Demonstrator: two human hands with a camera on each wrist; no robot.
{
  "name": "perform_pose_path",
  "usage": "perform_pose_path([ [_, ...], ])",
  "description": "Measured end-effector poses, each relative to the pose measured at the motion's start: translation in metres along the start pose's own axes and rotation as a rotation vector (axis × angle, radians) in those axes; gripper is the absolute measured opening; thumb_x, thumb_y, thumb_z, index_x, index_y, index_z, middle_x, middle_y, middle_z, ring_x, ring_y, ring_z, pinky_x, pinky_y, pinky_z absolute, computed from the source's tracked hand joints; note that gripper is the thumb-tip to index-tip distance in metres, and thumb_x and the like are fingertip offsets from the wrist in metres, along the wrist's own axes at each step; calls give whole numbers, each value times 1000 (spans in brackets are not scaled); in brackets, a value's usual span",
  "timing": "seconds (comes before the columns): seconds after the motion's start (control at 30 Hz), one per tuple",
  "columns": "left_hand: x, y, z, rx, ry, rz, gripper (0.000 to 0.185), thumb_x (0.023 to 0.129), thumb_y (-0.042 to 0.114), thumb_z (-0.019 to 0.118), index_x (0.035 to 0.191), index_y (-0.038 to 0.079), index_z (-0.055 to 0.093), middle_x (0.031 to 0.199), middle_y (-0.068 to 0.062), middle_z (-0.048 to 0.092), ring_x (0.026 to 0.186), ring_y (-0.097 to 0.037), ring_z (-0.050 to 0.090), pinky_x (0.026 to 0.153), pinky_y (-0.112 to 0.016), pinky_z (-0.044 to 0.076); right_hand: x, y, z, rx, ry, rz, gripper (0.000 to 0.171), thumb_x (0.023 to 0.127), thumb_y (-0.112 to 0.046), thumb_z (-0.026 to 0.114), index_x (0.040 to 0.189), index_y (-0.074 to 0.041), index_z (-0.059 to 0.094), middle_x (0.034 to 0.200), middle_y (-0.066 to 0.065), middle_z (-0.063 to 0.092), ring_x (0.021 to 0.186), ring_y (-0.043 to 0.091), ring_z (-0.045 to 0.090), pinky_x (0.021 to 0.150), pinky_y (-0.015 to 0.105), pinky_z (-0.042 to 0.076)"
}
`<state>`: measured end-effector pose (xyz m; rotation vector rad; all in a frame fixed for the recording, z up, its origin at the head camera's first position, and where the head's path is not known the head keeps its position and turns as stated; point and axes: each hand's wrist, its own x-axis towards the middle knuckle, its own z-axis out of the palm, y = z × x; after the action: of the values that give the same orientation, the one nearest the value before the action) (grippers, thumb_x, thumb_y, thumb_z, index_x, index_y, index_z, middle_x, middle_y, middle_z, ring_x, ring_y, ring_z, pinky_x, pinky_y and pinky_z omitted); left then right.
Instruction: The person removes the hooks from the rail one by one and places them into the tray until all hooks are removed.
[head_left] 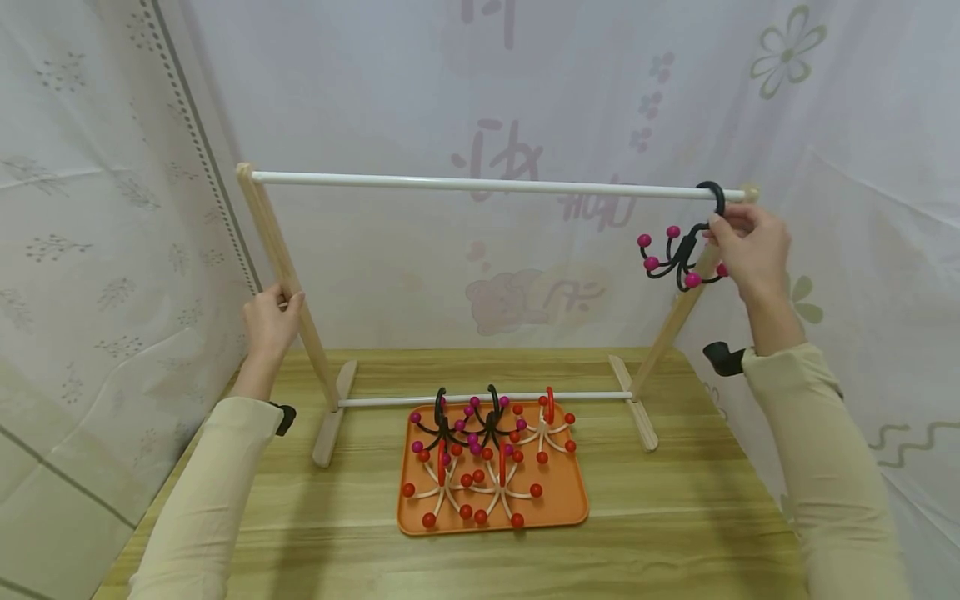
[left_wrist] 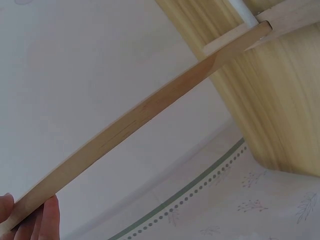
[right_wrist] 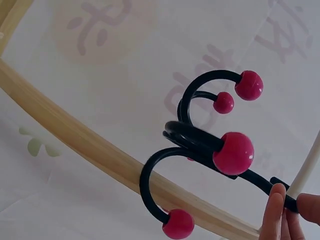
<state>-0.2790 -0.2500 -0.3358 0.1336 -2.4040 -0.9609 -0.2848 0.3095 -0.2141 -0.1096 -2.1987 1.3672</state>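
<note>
A wooden rack with a white top rail (head_left: 480, 184) stands on the table. My left hand (head_left: 272, 320) grips its left wooden leg (head_left: 288, 283), a slanted slat (left_wrist: 140, 120) in the left wrist view. My right hand (head_left: 750, 246) pinches the stem of a black multi-arm hook with magenta balls (head_left: 678, 254), whose loop hangs over the rail's right end. The right wrist view has that black hook (right_wrist: 200, 150) close up, with my fingertips (right_wrist: 280, 210) on its stem.
An orange tray (head_left: 573, 500) on the wooden table (head_left: 675, 533) holds several more hooks, black with magenta balls and cream with red balls. A lower white rail (head_left: 480, 399) joins the rack's feet. Patterned curtain surrounds the table on three sides.
</note>
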Motion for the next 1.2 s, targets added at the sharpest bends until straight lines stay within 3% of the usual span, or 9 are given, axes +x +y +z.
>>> perform_pose_path([
  [0.13, 0, 0, 0, 0, 0, 0, 24, 92, 14, 45, 81, -7, 51, 101, -31, 56, 94, -43, 54, 77, -50, 44, -1, 0, -1, 94, 0, -23, 30, 85, -18, 58, 111, -2, 55, 90, 2, 58, 77, 8, 60, 72, 17, 47],
  [0.3, 1, -1, 1, 4, -7, 2, 25, 92, 15, 45, 82, -7, 51, 101, -31, 56, 94, -43, 54, 76, -51, 44, -7, -2, -2, 340, 2, -100, 21, 83, -11, 61, 101, -1, 58, 87, 6, 61, 70, 9, 61, 63, 13, 47],
  [0.4, 1, -2, 1, 6, -8, 3, 25, 92, 15, 44, 82, -7, 51, 101, -31, 56, 94, -43, 54, 76, -51, 45, -15, -2, -1, 427, -16, -162, 18, 81, -7, 62, 97, 1, 58, 86, 8, 61, 68, 12, 62, 63, 14, 48],
  [0.63, 1, -2, 1, 2, -4, 2, 24, 92, 15, 45, 83, -7, 51, 102, -31, 55, 94, -44, 54, 76, -51, 44, -40, 8, 4, 303, -113, -279, 19, 84, -7, 59, 100, 3, 58, 87, 4, 63, 72, 11, 62, 67, 15, 47],
  [0.77, 1, -3, 0, 2, 5, 7, 24, 92, 14, 45, 81, -7, 51, 101, -31, 56, 93, -44, 54, 76, -51, 44, -60, 12, 11, 316, -215, -309, 18, 84, 0, 57, 98, 11, 55, 85, 3, 64, 70, 9, 62, 65, 16, 48],
  [0.93, 2, -4, 1, 6, 14, 9, 24, 92, 13, 46, 81, -7, 51, 100, -31, 56, 92, -44, 54, 76, -51, 44, -86, 24, 20, 251, -291, -293, 18, 85, 1, 56, 98, 13, 52, 87, 3, 65, 70, 7, 62, 64, 17, 49],
  [1.2, 2, -4, 1, 14, 3, -1, 25, 92, 15, 45, 83, -7, 52, 101, -31, 56, 93, -43, 54, 76, -50, 45, -112, 69, 37, 313, -402, -209, 22, 86, -5, 57, 100, 12, 52, 90, 10, 64, 75, 13, 63, 66, 22, 50],
])
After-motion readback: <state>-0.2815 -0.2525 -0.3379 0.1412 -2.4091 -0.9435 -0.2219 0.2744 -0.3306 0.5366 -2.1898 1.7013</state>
